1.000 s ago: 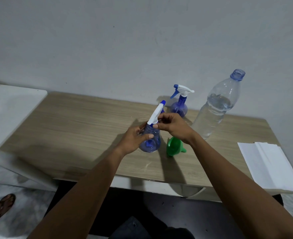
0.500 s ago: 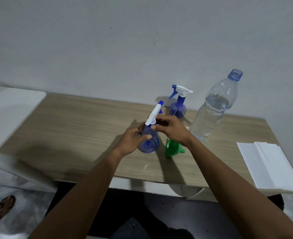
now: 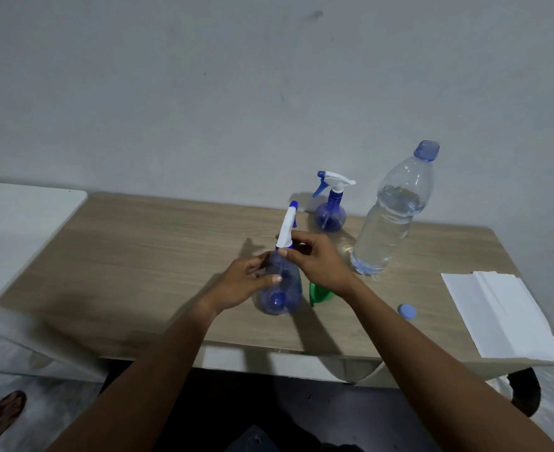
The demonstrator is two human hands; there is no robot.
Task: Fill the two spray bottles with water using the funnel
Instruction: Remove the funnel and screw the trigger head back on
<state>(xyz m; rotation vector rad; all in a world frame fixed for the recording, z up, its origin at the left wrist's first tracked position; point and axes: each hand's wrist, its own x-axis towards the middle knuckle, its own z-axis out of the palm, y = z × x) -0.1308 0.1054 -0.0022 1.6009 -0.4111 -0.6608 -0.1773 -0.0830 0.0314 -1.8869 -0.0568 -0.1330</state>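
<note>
A blue spray bottle [image 3: 282, 295] stands on the wooden table [image 3: 138, 272] near its front middle. My left hand [image 3: 246, 282] grips its round body. My right hand [image 3: 318, 259] pinches the base of its white and blue spray head [image 3: 287, 228] at the neck. A green funnel [image 3: 318, 293] lies on the table just right of this bottle, partly hidden by my right wrist. A second blue spray bottle [image 3: 330, 210] stands farther back with its head on. An uncapped clear water bottle [image 3: 390, 220], mostly full, stands to the right of it.
A blue bottle cap [image 3: 407, 311] lies on the table right of my right forearm. A stack of white paper towels [image 3: 501, 314] lies at the table's right end. A white surface [image 3: 18, 230] adjoins the table's left end. A sandalled foot [image 3: 1, 415] shows on the floor.
My hands stay on the near spray bottle, the right fingers shifting slightly at the neck. The view has shifted a little, and the blue cap has come into view.
</note>
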